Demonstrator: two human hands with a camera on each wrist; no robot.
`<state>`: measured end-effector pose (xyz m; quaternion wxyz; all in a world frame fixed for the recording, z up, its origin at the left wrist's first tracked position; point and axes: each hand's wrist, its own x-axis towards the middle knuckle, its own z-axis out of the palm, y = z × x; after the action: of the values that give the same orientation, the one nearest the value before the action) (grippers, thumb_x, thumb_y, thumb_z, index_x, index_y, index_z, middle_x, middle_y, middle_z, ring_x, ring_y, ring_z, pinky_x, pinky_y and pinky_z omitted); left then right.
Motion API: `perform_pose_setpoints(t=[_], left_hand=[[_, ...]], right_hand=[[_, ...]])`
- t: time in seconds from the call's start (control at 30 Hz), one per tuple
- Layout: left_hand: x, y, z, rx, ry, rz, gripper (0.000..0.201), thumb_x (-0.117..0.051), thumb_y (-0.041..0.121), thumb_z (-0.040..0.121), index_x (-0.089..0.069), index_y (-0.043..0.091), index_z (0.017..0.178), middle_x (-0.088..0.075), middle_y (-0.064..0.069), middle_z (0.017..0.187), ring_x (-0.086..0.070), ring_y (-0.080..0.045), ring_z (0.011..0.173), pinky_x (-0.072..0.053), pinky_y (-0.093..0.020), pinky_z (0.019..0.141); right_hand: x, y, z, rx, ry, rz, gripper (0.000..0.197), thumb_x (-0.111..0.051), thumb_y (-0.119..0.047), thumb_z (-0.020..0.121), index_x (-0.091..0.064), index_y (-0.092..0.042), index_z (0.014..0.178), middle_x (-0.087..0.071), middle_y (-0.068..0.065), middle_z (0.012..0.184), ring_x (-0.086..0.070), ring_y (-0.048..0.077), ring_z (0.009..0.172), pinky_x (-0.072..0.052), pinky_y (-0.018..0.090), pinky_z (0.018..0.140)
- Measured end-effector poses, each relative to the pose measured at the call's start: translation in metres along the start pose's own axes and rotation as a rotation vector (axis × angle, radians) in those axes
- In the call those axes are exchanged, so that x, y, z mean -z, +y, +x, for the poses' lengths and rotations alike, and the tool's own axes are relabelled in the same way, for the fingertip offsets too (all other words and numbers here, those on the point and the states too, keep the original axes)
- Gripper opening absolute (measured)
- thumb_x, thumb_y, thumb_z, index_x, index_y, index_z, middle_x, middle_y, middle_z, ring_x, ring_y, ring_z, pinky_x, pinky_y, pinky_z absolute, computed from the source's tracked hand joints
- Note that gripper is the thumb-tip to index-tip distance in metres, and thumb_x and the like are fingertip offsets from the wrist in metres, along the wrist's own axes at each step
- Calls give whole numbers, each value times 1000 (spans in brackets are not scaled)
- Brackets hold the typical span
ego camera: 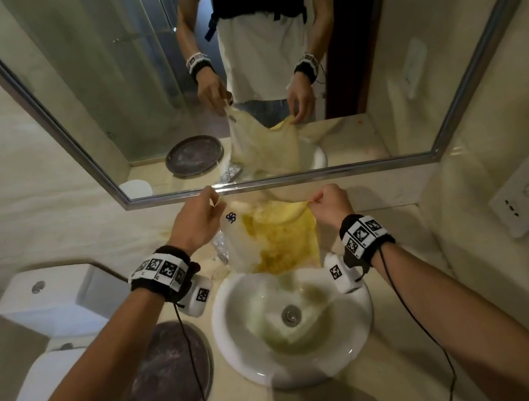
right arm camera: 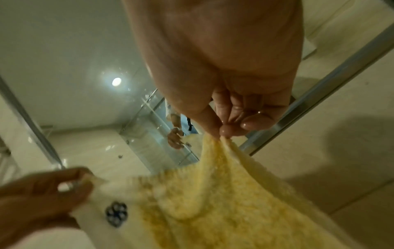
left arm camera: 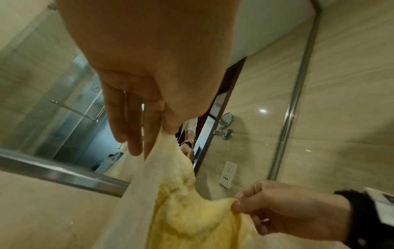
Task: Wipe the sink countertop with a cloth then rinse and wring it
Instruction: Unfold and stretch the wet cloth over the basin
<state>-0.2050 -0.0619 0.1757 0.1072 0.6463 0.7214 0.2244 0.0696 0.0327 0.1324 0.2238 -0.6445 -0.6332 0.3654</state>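
A white cloth (ego camera: 275,233) with a large yellow stain and a small dark blue emblem (ego camera: 231,218) hangs spread out above the white round sink (ego camera: 246,359). My left hand (ego camera: 200,219) pinches its upper left corner, and my right hand (ego camera: 327,204) pinches its upper right corner. In the left wrist view the cloth (left arm camera: 181,210) runs down from my left hand (left arm camera: 155,134) to my right hand (left arm camera: 255,205). The right wrist view has my right hand (right arm camera: 224,133) pinching the cloth (right arm camera: 213,202), with the left hand (right arm camera: 42,190) at lower left. The beige countertop (ego camera: 401,352) surrounds the sink.
A dark round tray (ego camera: 167,382) lies on the counter left of the sink. A white toilet tank (ego camera: 50,303) stands further left. The framed mirror (ego camera: 287,179) is right behind the hands. A wall socket (ego camera: 528,193) is at the right. A metal drain (ego camera: 290,315) sits in the basin.
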Motion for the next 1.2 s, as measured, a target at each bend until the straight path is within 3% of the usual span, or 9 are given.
perform_pose_setpoints(t=[0.17,0.3,0.57,0.63,0.77,0.9,1.0,1.1,1.2], left_hand=[[-9,13,-3,4,69,-124,15,-55,24,99,-46,20,89,-62,-3,85,-60,-22,79,-47,-36,69],[-8,28,-3,10,163,-196,19,-58,20,97,-46,19,82,-56,0,78,-54,-21,75,-44,-35,67],[-8,53,-13,133,307,-291,16,-61,24,96,-55,13,87,-56,8,72,-49,-4,64,-36,-11,56],[-7,52,-15,163,340,-310,15,-62,24,96,-56,14,86,-59,8,76,-55,-8,69,-43,-16,60],[-2,35,-18,255,410,-389,16,-61,28,95,-53,20,82,-61,8,79,-65,-22,75,-59,-46,66],[4,30,-25,259,421,-368,16,-61,28,93,-52,20,82,-61,6,77,-64,-23,73,-58,-49,64],[3,35,-28,284,374,-401,16,-63,30,89,-56,22,78,-64,6,77,-67,-21,71,-60,-46,65],[-4,43,-31,340,286,-432,13,-65,35,77,-61,24,72,-69,5,75,-71,-18,67,-61,-44,65],[-13,58,-35,345,217,-447,10,-69,27,79,-64,20,72,-71,2,71,-72,-17,62,-62,-41,62]], right_hand=[[11,-14,-5,-116,-17,244,15,-75,-16,82,-76,-12,96,-73,5,102,-67,22,98,-51,27,85],[11,-21,-11,-114,-38,326,11,-66,-12,81,-71,-21,76,-73,2,93,-68,25,97,-57,38,92],[12,-11,-28,-74,93,275,12,-56,-11,91,-68,-13,94,-68,5,96,-62,24,90,-42,25,77],[15,-9,-30,-59,97,296,12,-59,-12,91,-70,-10,96,-69,5,94,-63,23,89,-43,25,76],[28,-3,-31,-24,145,317,12,-62,-12,93,-72,-9,99,-72,7,98,-66,23,93,-48,27,80],[39,-5,-35,-34,114,294,12,-66,-13,92,-73,-7,99,-73,8,102,-67,23,93,-45,25,78],[37,-11,-38,-57,90,244,16,-64,-14,85,-74,-1,87,-75,15,95,-69,31,93,-54,34,77],[29,-19,-39,-118,21,276,13,-64,-15,81,-69,-14,68,-65,4,63,-65,25,62,-49,27,64],[17,-28,-41,-171,-16,327,11,-68,-15,83,-69,-12,72,-60,2,56,-55,18,44,-45,24,57]])
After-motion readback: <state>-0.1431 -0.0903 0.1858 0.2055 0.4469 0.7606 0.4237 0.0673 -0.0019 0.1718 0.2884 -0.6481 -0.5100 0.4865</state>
